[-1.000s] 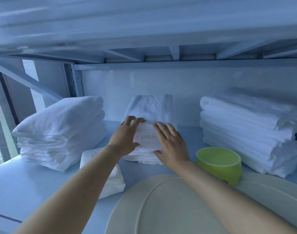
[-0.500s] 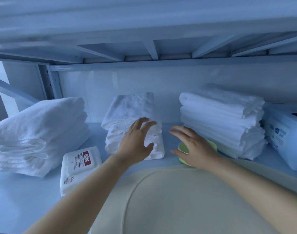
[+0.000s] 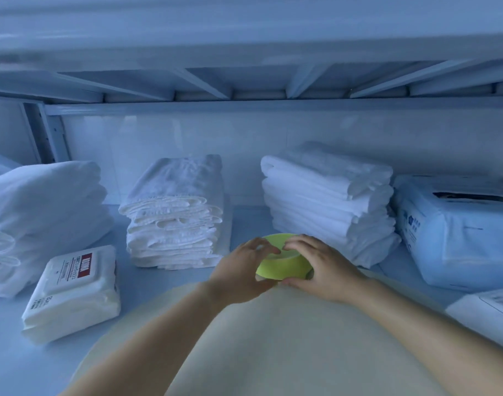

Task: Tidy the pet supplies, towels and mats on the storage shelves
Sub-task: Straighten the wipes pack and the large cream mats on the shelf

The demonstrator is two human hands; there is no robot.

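Observation:
A green pet bowl (image 3: 281, 268) stands on the shelf in front of the right towel stack (image 3: 327, 201). My left hand (image 3: 241, 274) and my right hand (image 3: 320, 265) wrap around its two sides, fingers over the rim. A small stack of white towels (image 3: 174, 214) sits at the middle back, apart from both hands. A bulky pile of white towels (image 3: 41, 212) lies at the left. A pale round mat (image 3: 273, 347) lies in front, under my forearms.
A white wipes pack with a red label (image 3: 73, 292) lies at the front left. A plastic-wrapped blue-white pack (image 3: 456, 232) fills the right end, with another white pack (image 3: 490, 312) in front of it. The upper shelf's underside (image 3: 244, 81) hangs low overhead.
Both hands left the middle towel stack and moved right to the green bowl, closing around it. The view shifted right, bringing the wrapped pack into sight.

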